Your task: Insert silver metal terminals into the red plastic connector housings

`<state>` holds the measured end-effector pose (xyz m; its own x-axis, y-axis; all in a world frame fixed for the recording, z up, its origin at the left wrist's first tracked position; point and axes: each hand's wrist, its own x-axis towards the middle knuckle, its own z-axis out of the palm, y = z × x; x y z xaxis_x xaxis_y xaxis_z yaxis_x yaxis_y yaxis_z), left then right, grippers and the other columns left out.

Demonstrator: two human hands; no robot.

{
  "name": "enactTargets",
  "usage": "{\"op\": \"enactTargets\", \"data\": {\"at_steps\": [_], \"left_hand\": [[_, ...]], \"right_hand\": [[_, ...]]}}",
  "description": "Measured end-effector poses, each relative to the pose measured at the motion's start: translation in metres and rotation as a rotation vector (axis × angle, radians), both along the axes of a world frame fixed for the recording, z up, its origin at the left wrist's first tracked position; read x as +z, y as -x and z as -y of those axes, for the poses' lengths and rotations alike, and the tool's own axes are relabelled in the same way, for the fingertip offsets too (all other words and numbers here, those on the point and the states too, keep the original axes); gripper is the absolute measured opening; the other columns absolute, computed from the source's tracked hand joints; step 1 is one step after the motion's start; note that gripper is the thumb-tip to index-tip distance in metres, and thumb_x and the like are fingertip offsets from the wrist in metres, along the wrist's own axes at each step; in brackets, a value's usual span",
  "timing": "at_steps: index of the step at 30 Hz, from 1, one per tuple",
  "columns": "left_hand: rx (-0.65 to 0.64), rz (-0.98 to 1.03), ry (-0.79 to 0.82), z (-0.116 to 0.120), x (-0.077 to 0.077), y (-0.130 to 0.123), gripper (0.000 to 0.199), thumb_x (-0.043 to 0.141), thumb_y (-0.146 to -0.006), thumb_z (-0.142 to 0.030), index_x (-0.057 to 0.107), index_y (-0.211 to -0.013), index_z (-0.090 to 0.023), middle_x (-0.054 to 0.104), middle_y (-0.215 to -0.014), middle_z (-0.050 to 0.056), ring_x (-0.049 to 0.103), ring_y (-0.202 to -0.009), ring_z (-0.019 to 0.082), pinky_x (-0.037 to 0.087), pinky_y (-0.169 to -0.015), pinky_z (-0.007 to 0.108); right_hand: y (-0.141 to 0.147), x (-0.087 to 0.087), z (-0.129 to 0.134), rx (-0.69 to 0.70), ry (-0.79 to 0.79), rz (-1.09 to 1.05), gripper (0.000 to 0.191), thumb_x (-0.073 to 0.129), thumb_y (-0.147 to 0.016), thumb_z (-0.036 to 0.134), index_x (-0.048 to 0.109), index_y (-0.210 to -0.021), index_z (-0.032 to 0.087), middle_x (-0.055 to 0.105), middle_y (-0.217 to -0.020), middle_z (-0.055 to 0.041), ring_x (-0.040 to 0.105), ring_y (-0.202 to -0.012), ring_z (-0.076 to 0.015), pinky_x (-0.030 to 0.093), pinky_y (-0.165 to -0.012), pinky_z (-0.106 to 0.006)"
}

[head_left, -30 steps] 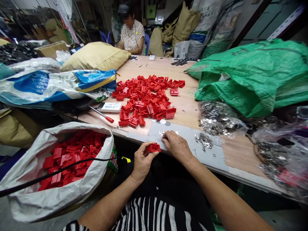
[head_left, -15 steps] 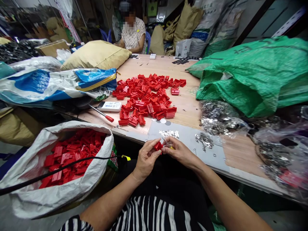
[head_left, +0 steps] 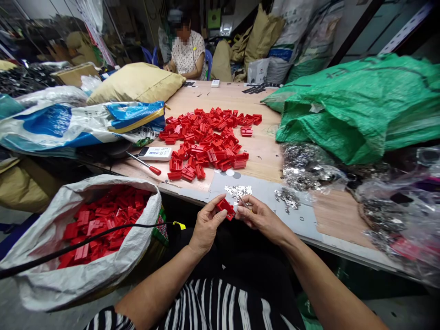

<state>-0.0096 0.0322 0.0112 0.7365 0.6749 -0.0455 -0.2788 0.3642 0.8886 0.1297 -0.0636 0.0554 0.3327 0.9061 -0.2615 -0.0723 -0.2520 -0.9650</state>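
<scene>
Holding a red case (head_left: 225, 208) by the near edge of the surface (head_left: 264, 158) | our left hand (head_left: 205, 225) pinches it | our right hand (head_left: 260, 217) pinches a thin tool (head_left: 242, 200) just beside | a slack left grip could drop it

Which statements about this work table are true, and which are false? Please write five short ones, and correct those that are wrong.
1. The left hand holds a red plastic part. True.
2. The right hand holds the red-handled screwdriver. False: the red-handled screwdriver lies on the table; the right hand holds a slender metal object.
3. Small metal plates lie on the grey sheet. True.
4. The green woven sack is left of the loose red pile. False: it is to the right.
5. The open white sack contains black parts. False: the visible contents are red.
</scene>
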Motion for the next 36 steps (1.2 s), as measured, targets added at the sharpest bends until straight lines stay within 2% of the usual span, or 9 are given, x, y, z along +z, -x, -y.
{"op": "enactTargets", "data": {"at_steps": [3,5,9,12,16,22,36], "left_hand": [[-0.009,0.008,0.006,-0.002,0.001,-0.001,0.042,0.069,-0.079,-0.023,0.061,-0.121,-0.025,0.067,-0.111,0.003,0.061,-0.101,0.016,0.046,-0.094,0.029],[0.0,-0.018,-0.087,-0.007,0.0,-0.001,0.042,0.07,-0.077,-0.022,0.061,-0.118,-0.024,0.066,-0.113,0.003,0.06,-0.103,0.017,0.047,-0.092,0.029],[0.032,-0.139,-0.454,-0.021,-0.002,-0.002,0.035,0.067,-0.079,-0.021,0.06,-0.113,-0.023,0.065,-0.111,0.004,0.062,-0.096,0.018,0.05,-0.088,0.03],[0.051,-0.241,-0.74,-0.03,-0.004,-0.004,0.037,0.066,-0.079,-0.017,0.06,-0.115,-0.022,0.067,-0.106,0.005,0.063,-0.094,0.018,0.049,-0.089,0.032],[0.011,-0.291,-0.948,-0.039,-0.006,-0.01,0.04,0.063,-0.08,-0.013,0.059,-0.119,-0.023,0.068,-0.109,0.005,0.062,-0.099,0.018,0.048,-0.092,0.033],[-0.059,-0.277,-0.978,-0.046,-0.007,-0.013,0.04,0.064,-0.078,-0.01,0.061,-0.117,-0.021,0.068,-0.113,0.006,0.063,-0.103,0.018,0.05,-0.093,0.032],[-0.086,-0.288,-0.895,-0.049,-0.004,-0.013,0.038,0.067,-0.077,-0.017,0.064,-0.115,-0.024,0.069,-0.115,0.005,0.065,-0.105,0.02,0.05,-0.096,0.035]], "right_hand": [[-0.001,-0.004,0.004,-0.015,-0.033,0.151,0.032,0.057,-0.085,0.051,0.05,-0.09,0.02,0.056,-0.076,0.0016,0.043,-0.053,-0.0082,0.034,-0.048,-0.021],[0.0,-0.008,0.006,-0.022,-0.049,0.323,0.027,0.051,-0.089,0.046,0.056,-0.095,0.02,0.056,-0.083,-0.0006,0.048,-0.057,-0.01,0.04,-0.052,-0.023],[0.003,-0.014,0.007,-0.034,-0.027,0.599,0.027,0.048,-0.09,0.035,0.061,-0.108,0.021,0.063,-0.087,-0.0032,0.056,-0.059,-0.013,0.046,-0.058,-0.027],[0.006,-0.016,0.005,-0.045,-0.001,0.778,0.024,0.052,-0.087,0.029,0.063,-0.106,0.021,0.068,-0.084,-0.0029,0.062,-0.067,-0.0168,0.048,-0.064,-0.029],[0.005,-0.02,0.001,-0.043,-0.012,0.901,0.019,0.052,-0.086,0.023,0.066,-0.099,0.021,0.07,-0.09,-0.0035,0.065,-0.08,-0.0193,0.049,-0.073,-0.031],[0.001,-0.026,-0.003,0.014,-0.007,0.927,0.02,0.053,-0.087,0.018,0.069,-0.098,0.021,0.07,-0.096,-0.0045,0.065,-0.089,-0.0196,0.05,-0.081,-0.033],[0.0,-0.025,-0.005,0.036,0.045,0.91,0.018,0.053,-0.088,0.017,0.068,-0.096,0.021,0.069,-0.094,-0.0045,0.064,-0.088,-0.0202,0.049,-0.079,-0.033]]}}
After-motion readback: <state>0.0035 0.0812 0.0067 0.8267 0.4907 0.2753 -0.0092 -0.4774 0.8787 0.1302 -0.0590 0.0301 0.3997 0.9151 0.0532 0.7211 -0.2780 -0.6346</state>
